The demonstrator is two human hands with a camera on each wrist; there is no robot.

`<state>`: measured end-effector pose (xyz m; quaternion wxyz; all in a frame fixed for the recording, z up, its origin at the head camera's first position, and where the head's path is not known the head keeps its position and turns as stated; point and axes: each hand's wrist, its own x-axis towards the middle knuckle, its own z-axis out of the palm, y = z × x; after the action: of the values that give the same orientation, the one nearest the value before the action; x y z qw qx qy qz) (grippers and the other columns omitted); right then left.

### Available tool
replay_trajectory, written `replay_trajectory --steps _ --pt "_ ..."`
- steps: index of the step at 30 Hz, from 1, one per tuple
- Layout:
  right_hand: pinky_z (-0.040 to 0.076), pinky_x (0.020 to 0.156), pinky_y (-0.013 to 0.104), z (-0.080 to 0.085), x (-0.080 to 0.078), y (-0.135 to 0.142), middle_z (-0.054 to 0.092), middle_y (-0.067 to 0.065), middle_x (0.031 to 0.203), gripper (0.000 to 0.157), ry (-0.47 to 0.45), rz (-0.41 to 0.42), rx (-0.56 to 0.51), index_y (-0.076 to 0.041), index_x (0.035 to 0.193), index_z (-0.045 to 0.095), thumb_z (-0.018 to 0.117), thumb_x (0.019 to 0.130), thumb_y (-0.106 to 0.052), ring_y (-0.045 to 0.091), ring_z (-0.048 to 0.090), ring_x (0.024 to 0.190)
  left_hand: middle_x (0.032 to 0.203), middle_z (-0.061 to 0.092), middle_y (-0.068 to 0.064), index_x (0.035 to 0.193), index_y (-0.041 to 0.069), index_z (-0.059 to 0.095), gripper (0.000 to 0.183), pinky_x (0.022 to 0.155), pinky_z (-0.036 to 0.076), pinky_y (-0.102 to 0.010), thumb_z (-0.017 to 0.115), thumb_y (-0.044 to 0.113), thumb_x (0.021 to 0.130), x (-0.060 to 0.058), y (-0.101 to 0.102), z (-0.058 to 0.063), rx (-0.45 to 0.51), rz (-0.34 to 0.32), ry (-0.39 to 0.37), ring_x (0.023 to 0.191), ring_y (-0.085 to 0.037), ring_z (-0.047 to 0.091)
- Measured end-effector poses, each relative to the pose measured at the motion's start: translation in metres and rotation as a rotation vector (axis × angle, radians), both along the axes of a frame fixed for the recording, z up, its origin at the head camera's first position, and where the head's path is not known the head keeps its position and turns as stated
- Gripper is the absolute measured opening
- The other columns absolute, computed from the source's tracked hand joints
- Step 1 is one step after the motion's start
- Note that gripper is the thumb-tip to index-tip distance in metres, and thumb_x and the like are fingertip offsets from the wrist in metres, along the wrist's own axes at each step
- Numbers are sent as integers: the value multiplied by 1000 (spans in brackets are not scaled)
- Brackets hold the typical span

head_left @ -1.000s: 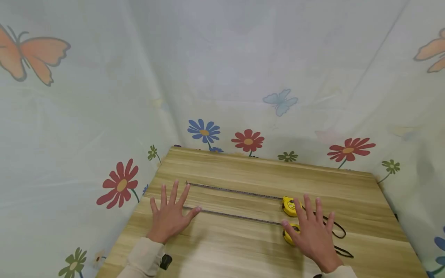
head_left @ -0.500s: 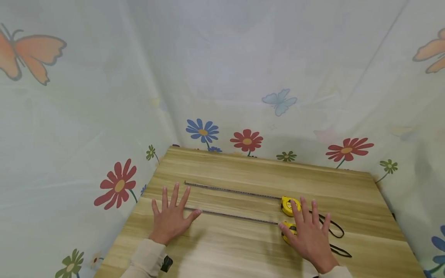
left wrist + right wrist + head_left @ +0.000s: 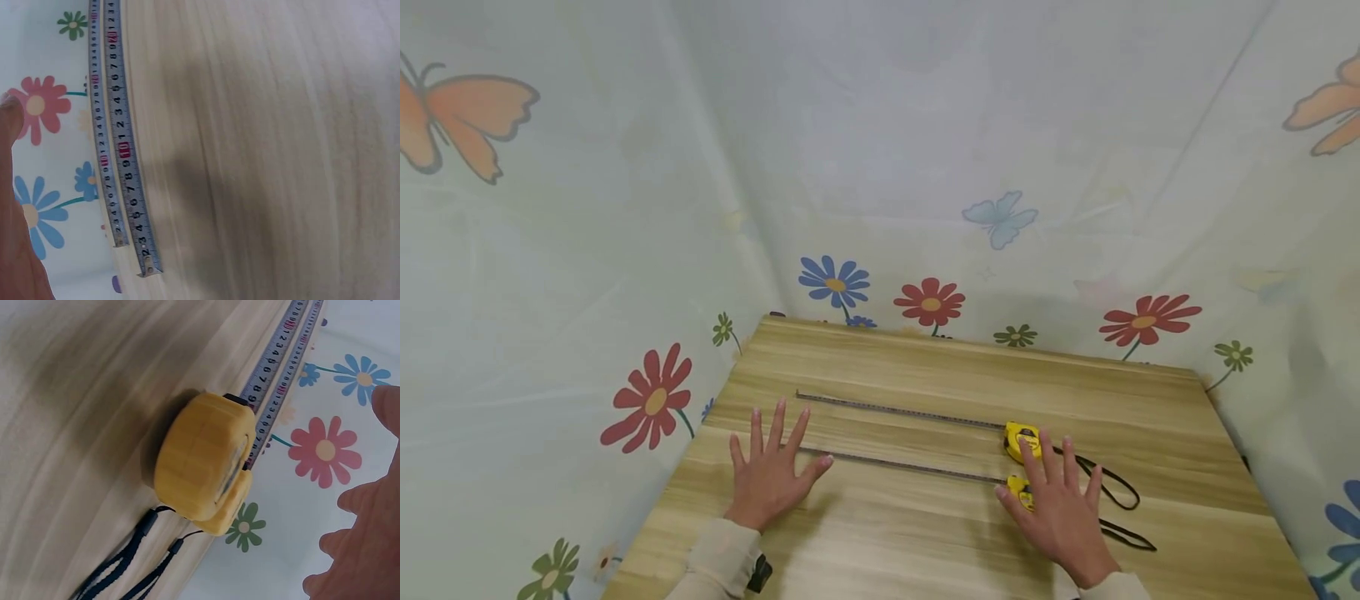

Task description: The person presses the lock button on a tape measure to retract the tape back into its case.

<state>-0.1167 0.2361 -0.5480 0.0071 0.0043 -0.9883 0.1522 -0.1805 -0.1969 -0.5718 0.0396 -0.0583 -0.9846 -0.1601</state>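
Observation:
Two yellow tape measures lie on the wooden table, the far one (image 3: pixel 1018 440) and the near one (image 3: pixel 1021 490), each with its blade drawn out to the left. The far blade (image 3: pixel 895 409) and near blade (image 3: pixel 910 467) run roughly parallel. My left hand (image 3: pixel 771 479) has its fingers spread over the near blade's hooked end, hiding that end in the head view. My right hand (image 3: pixel 1063 512), fingers spread too, partly covers the near tape measure. In the right wrist view the nearer yellow case (image 3: pixel 203 456) stands apart from the fingers (image 3: pixel 356 497). Neither hand grips anything.
Black wrist straps (image 3: pixel 1116 483) trail to the right from both cases. The wooden table (image 3: pixel 880 542) meets a pale flowered curtain (image 3: pixel 880 167) at its back and sides. A dark object (image 3: pixel 760 573) sits at the left sleeve.
My right hand has shifted slightly left and down, uncovering more of the far tape measure. The left hand stays nearly still, and the whole head view drifts a little.

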Motion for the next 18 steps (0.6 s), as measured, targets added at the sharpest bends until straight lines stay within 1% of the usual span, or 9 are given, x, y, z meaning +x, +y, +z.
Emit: replay_trajectory --steps 5,12,18 --pt "-4 115 86 -8 0 -1 13 19 175 91 0 -5 9 -16 165 30 50 98 -74 51 3 160 177 8 -11 167 31 25 89 118 -2 -83 52 76 94 -1 -4 -7 3 0 28 162 -49 -3" --pt "-3 115 86 -19 -1 -3 15 19 174 85 2 4 4 -17 164 33 57 98 -65 50 3 160 177 8 -13 167 30 25 89 119 -3 -82 52 75 95 -4 -12 -15 0 10 48 161 -50 -5" --pt "-3 115 86 -22 0 -3 14 18 175 83 0 4 5 -19 164 34 59 99 -64 51 3 160 176 14 -13 166 31 28 88 119 2 -82 53 76 94 -5 -15 -24 11 9 76 160 -52 3"
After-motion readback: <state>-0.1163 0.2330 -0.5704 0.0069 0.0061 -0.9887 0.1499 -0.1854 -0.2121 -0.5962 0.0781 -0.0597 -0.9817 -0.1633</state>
